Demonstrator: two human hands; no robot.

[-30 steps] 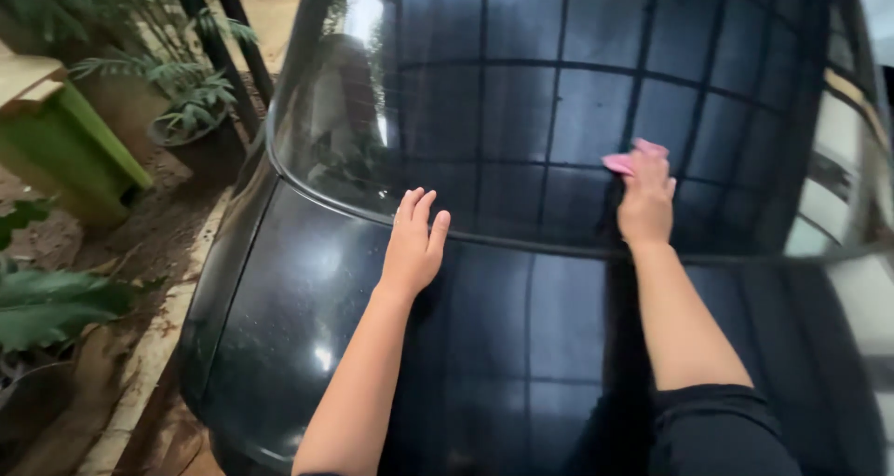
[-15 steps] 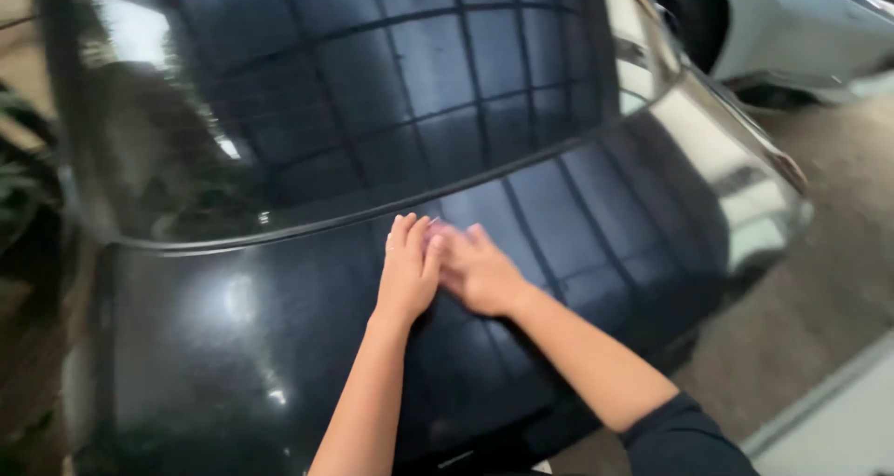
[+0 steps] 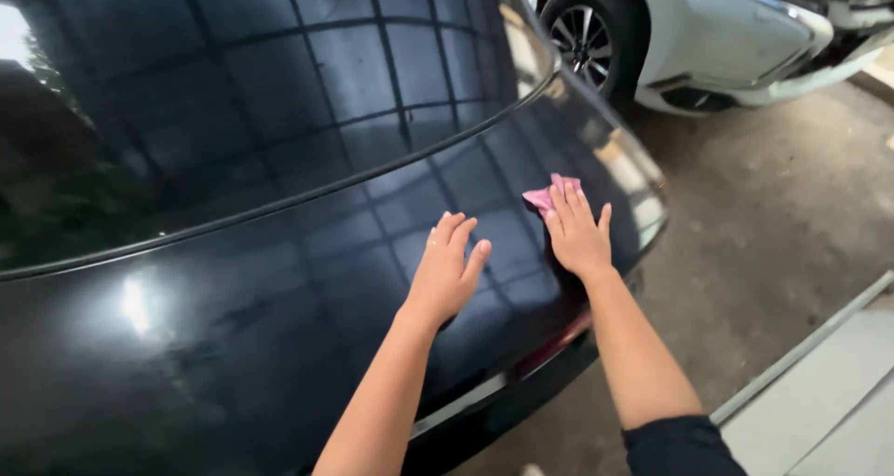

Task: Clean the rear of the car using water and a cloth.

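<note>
Our fingers (image 3: 454, 229) on the left hand (image 3: 445, 273) lie flat and loose, grasping nothing, palm down on the black car boot lid (image 3: 233, 299) at mid-frame. Just to the right, our right hand (image 3: 577, 236) presses flat on a pink cloth (image 3: 549, 195), which peeks out beyond the fingertips toward the upper frame. Both forearms rise from the bottom edge. The lid's right edge falls away just past the cloth; beyond lies concrete floor (image 3: 773, 215) and a white car (image 3: 708, 29) upper right.
</note>
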